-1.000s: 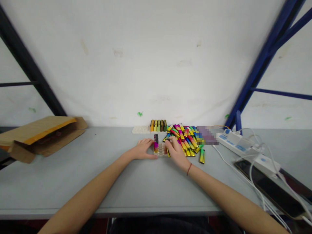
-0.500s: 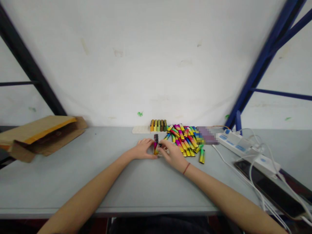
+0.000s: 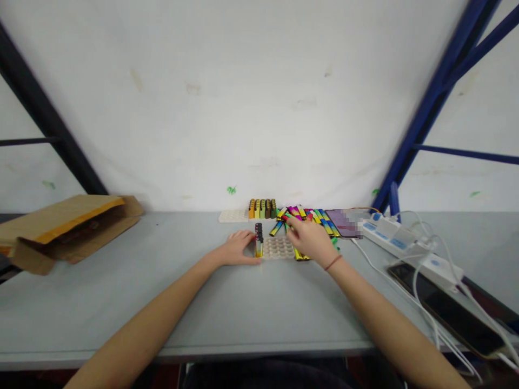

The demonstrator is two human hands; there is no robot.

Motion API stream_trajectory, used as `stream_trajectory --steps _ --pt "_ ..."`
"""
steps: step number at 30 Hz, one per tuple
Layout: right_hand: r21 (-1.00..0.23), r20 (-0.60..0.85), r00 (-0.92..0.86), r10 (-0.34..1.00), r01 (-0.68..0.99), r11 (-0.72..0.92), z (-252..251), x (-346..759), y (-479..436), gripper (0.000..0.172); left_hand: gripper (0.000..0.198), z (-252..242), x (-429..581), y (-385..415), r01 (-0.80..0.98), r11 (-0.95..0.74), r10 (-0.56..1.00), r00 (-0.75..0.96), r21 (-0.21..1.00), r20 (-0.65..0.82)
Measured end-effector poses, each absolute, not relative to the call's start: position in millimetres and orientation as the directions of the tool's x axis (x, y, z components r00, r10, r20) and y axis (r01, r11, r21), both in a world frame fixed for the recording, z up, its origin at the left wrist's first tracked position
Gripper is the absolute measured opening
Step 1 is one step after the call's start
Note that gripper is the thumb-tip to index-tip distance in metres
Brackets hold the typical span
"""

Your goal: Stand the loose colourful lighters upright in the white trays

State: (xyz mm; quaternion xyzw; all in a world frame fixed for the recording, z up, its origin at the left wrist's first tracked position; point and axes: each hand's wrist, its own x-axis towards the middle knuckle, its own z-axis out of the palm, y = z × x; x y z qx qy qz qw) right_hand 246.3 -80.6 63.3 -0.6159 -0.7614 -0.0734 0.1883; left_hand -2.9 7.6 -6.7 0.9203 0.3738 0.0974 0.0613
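My left hand (image 3: 238, 248) curves around the left end of a pale holed tray (image 3: 279, 248), thumb along the front and fingers behind. In that end stands a row of lighters (image 3: 259, 243) with dark tops and shiny coloured bodies. My right hand (image 3: 310, 237) is over a loose pile of rainbow-coloured metallic lighters (image 3: 327, 221), right of the tray. Its fingertips close on a lighter (image 3: 286, 216) with red and green on it; the hand partly hides the grip and the pile.
Behind the tray, a second block of upright lighters (image 3: 263, 208) stands beside a pale tray section (image 3: 234, 216). A cardboard box (image 3: 81, 221) lies open at the left. On the right are a power strip (image 3: 409, 251), white cables and a phone (image 3: 446, 308).
My right hand has moved from the tray to the pile on the right, uncovering the tray's holes. The lighter it held at the row is let go. My left hand stays in place.
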Motion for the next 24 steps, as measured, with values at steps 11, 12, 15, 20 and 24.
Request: stream_trajectory --steps 11,12,15,20,24 --pt "-0.302 -0.557 0.24 0.795 0.833 -0.463 58.0 364.9 -65.3 0.038 0.077 -1.2 -1.7 4.8 0.69 -0.7 0.712 0.696 0.184 0.097" --pt "-0.296 -0.578 0.23 0.783 0.835 -0.464 55.2 361.9 -64.2 0.039 0.077 -0.7 -1.7 4.4 0.692 -0.698 0.713 0.695 0.183 0.092" --pt "-0.295 -0.606 0.179 0.775 0.854 -0.428 53.0 351.5 -63.7 0.03 0.077 0.8 -1.5 3.1 0.693 -0.697 0.714 0.696 0.183 0.083" --pt "-0.274 -0.542 0.185 0.82 0.884 -0.38 66.6 351.1 -71.9 0.013 0.075 3.1 0.2 1.2 0.708 -0.682 0.728 0.683 0.182 0.069" --pt "-0.337 -0.293 0.104 0.95 0.919 -0.205 78.8 361.8 -75.6 0.018 0.074 4.2 1.8 0.3 0.716 -0.673 0.734 0.676 0.186 0.056"
